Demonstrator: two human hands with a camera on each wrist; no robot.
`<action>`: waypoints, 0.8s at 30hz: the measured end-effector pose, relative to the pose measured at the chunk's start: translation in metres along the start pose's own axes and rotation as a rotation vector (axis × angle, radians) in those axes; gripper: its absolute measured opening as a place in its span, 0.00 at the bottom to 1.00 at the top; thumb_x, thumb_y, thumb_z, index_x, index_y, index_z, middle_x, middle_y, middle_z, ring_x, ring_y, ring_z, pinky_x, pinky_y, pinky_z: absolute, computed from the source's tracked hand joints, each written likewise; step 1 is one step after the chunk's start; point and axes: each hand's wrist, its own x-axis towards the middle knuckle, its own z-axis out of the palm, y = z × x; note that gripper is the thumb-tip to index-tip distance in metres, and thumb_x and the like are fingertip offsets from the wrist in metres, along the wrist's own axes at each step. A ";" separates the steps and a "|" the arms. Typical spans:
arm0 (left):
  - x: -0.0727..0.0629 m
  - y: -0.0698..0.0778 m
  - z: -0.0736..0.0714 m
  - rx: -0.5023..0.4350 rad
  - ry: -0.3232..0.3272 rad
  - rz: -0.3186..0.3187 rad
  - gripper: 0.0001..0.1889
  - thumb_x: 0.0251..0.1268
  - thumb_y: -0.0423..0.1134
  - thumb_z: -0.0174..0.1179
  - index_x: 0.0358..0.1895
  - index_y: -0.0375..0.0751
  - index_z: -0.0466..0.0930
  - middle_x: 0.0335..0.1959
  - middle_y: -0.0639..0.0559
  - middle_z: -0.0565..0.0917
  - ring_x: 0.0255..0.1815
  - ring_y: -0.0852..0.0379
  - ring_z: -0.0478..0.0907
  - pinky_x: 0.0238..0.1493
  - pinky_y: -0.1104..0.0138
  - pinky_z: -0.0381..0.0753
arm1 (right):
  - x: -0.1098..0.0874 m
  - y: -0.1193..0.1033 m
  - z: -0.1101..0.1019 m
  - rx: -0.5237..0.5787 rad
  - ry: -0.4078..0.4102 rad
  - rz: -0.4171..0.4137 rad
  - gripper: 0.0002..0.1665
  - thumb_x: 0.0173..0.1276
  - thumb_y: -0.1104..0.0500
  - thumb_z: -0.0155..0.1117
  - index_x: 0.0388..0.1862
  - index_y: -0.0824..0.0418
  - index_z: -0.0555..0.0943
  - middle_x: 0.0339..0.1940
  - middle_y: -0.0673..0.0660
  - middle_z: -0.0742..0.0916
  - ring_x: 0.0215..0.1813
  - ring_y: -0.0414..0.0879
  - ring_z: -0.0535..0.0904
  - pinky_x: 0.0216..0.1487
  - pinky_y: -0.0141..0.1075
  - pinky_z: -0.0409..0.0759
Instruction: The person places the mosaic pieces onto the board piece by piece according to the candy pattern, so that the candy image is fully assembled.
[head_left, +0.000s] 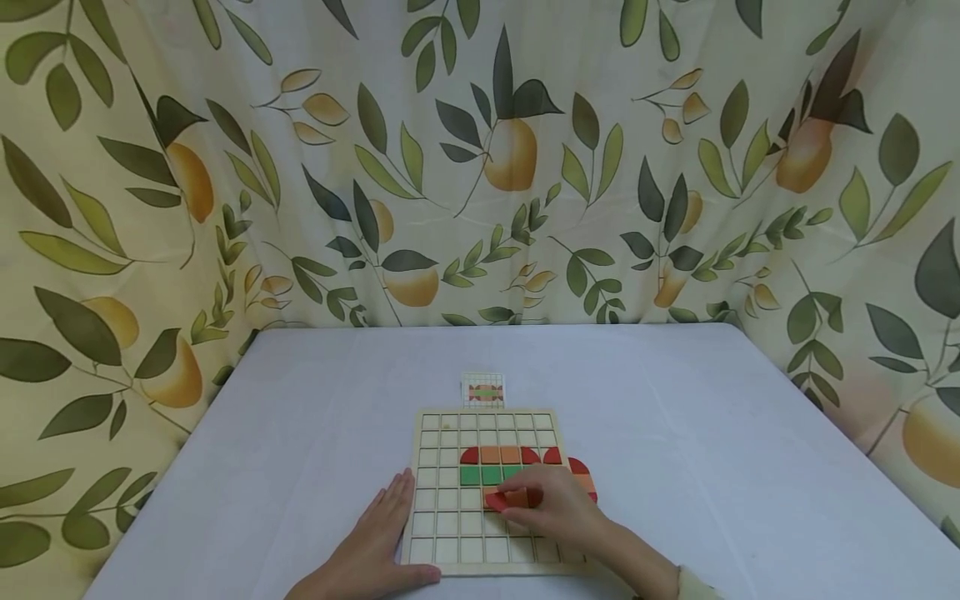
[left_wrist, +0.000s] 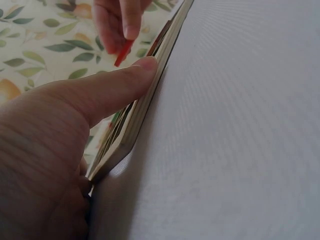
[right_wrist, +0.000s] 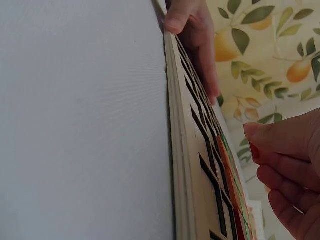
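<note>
A wooden grid board (head_left: 447,548) lies on the white table, with rows of red, orange and green tiles (head_left: 491,475) set in its cells. Over the board, my right hand (head_left: 558,508) pinches a small red tile (head_left: 496,502) between thumb and fingertips. The right wrist view shows this red tile (right_wrist: 254,147) held edge-on above the grid. My left hand (head_left: 375,542) rests along the board's left side, fingers straight and thumb across the near corner. In the left wrist view, the left thumb (left_wrist: 115,87) lies against the board's edge (left_wrist: 131,132).
Behind the board lies a small card (head_left: 484,379) printed with a grid and a coloured pattern. More red and orange tiles (head_left: 581,473) sit by the board's right edge, partly behind my right hand. A leaf-and-fruit patterned curtain (head_left: 480,233) hangs beyond the white table (head_left: 697,433).
</note>
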 end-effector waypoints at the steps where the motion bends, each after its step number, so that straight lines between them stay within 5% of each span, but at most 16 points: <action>1: 0.000 0.000 0.000 0.002 0.002 0.005 0.63 0.42 0.74 0.56 0.70 0.28 0.42 0.72 0.39 0.46 0.72 0.45 0.40 0.66 0.48 0.44 | 0.001 0.000 0.001 0.003 0.000 0.005 0.14 0.54 0.56 0.71 0.40 0.57 0.85 0.34 0.43 0.85 0.28 0.41 0.74 0.25 0.27 0.73; 10: -0.001 0.001 -0.001 0.006 -0.010 -0.013 0.63 0.41 0.75 0.55 0.71 0.30 0.42 0.73 0.41 0.45 0.72 0.46 0.39 0.66 0.47 0.43 | 0.013 -0.003 0.013 0.014 -0.024 0.032 0.14 0.55 0.57 0.71 0.42 0.58 0.85 0.37 0.42 0.85 0.41 0.39 0.78 0.41 0.33 0.78; 24: 0.000 -0.001 0.000 0.014 -0.013 -0.017 0.63 0.40 0.76 0.54 0.71 0.31 0.42 0.73 0.42 0.45 0.72 0.47 0.39 0.67 0.48 0.43 | 0.024 -0.008 0.026 -0.001 -0.059 0.117 0.15 0.55 0.55 0.71 0.41 0.57 0.85 0.37 0.44 0.84 0.40 0.40 0.76 0.42 0.33 0.77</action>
